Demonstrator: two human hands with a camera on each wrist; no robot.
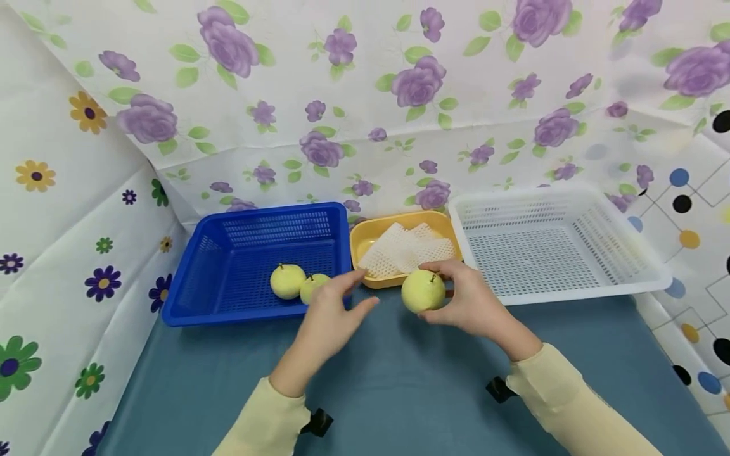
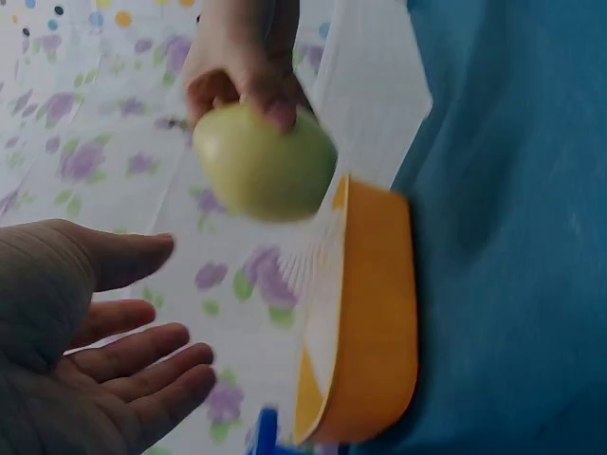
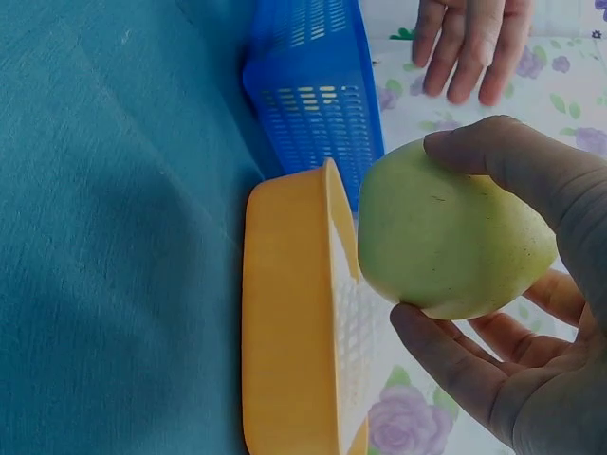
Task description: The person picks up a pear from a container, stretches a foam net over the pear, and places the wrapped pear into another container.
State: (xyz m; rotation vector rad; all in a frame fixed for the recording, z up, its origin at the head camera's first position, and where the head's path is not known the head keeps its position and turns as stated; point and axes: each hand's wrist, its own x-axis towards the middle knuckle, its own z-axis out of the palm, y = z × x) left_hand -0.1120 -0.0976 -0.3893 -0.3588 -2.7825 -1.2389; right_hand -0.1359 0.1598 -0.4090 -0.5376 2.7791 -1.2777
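Where the forearms enter the view, the left sleeve [image 1: 262, 421] and the right sleeve [image 1: 564, 392] lie nearest, well in front of the tray [image 1: 384, 281]; both are cream. A small black mount shows at each wrist, the left mount [image 1: 320, 422] and the right mount [image 1: 500, 389], above the blue-green table [image 1: 393, 392] that extends before the tray. The left hand [image 1: 327, 313], in front of the tray and to its left, is released, its thumb spread away from its fingers. The right hand [image 1: 467, 301], in front of the tray and toward its right end, grasps a pear [image 1: 422, 291] between thumb and fingers. This pear is held near the tray, apart from it and higher than its rim. Overlapping white nets [image 1: 393, 250] lie in the tray. Just beside the tray on the left, the blue basket [image 1: 234, 316] contains a second pear [image 1: 287, 281] and a third pear [image 1: 312, 287], the latter partly hidden by the left hand. Just beside the tray on the right is the white basket [image 1: 542, 253]. Behind the tray rises a sheet [image 1: 319, 95] printed with purple flowers.
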